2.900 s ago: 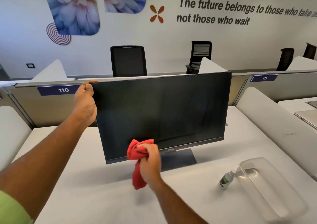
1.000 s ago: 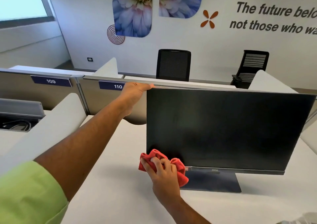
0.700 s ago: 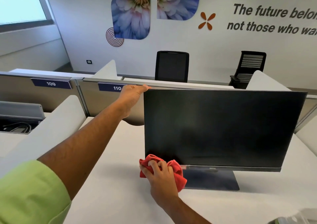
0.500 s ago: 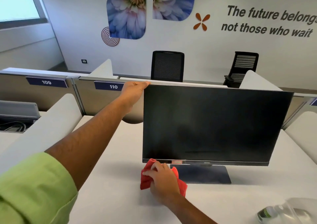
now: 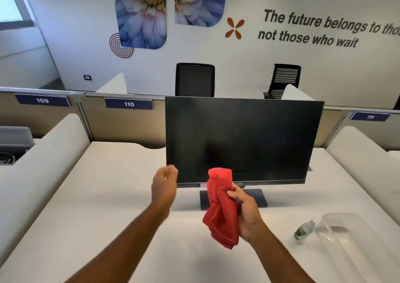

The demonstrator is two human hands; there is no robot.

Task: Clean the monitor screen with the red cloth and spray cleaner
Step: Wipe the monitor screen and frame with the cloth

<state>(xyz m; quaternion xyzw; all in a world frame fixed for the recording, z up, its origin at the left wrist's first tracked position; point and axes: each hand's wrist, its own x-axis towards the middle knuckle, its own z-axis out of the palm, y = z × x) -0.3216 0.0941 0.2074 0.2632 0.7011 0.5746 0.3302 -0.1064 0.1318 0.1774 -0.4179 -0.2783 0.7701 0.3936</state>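
- Cloth first: one red cloth (image 5: 220,209), lower centre of the frame, bunched and hanging in folds from the right hand (image 5: 246,215), whose fingers are clenched round its middle; it looks soft, light and limp, so it should take any grip, though a flatter wad pinched across the folds would likely wipe better
- Left hand (image 5: 163,184), just left of the cloth and blurred, holds nothing; its fingers look loosely curled, touching neither cloth nor screen
- Spray bottle (image 5: 303,231), one, small and pale with a green label, lies on its side at lower right on the white desk (image 5: 91,207), touching or just beside the near end of one clear plastic tray (image 5: 346,235); probably light and a little slick, best taken round the body with the nozzle free
- Monitor (image 5: 242,139), one, stands upright at centre frame on a flat dark base, behind both hands and apart from them; the screen is dark and glossy, likely fragile under pressure, and the panel may tip on its thin stand, so steadying it by the top edge or side bezel seems wise
- Farther back, at upper centre, two black office chairs (image 5: 194,80) stand behind the partition, which carries three number plates
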